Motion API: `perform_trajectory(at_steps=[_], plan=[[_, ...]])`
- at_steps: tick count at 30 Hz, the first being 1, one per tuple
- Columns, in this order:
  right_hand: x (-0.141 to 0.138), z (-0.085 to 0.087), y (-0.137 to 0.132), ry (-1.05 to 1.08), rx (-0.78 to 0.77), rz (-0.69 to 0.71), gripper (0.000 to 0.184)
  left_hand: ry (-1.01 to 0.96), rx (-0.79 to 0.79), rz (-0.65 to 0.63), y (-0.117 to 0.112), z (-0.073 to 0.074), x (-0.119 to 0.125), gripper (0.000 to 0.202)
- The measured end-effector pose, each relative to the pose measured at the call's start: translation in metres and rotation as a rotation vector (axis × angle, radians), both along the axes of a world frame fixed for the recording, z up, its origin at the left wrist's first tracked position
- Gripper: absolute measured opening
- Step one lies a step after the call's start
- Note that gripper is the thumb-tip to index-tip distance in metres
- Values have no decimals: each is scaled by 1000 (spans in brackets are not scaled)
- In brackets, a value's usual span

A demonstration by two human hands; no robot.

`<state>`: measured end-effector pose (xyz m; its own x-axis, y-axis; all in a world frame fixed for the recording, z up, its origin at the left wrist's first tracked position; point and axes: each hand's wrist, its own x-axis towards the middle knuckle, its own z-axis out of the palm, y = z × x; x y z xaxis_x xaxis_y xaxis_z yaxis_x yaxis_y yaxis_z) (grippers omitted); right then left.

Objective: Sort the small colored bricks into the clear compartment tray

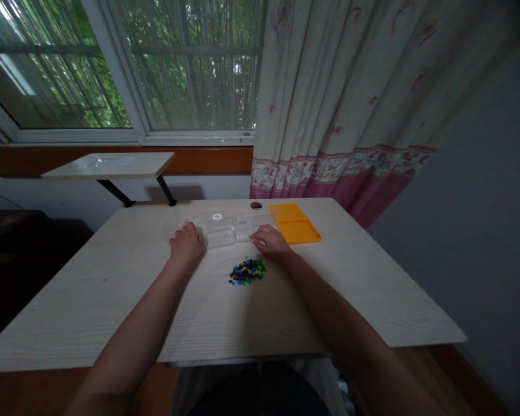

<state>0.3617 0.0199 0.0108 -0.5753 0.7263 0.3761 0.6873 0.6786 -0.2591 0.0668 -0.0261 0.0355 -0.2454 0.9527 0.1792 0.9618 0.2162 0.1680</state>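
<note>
Several clear plastic boxes [220,238] stand in a row across the far half of the table. My left hand [186,242] is closed at the left end of the row, its fingers curled on the edge of a clear box that is hard to make out. Toward the right, my right hand [271,241] pinches the near edge of another clear box [242,236]. A small heap of mixed blue, green, dark and yellow pieces [248,271] lies on the table between my forearms, touched by neither hand.
An open orange case [301,230] lies flat just beyond my right hand. A dark round hole [256,205] is near the far edge of the pale table [364,300]. At the back left, a raised shelf [130,167] stands on black legs. Curtains [312,144] hang behind.
</note>
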Motion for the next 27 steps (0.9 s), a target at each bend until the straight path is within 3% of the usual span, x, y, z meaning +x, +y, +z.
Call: perform_trajectory(at_steps=[7,17,24,27], plan=[[0,-1,1,-17,-24,-21,24,-67,-48,52,6,3,-14,35],[2,0,1,20,-13,1,26,-61,-184,-52,9,10,-20,42],[2,-4,5,115,18,59,27,100,-181,-235,3,14,-7,44],[10,1,9,258,96,-45,27,128,-147,-264,0,14,-1,47]])
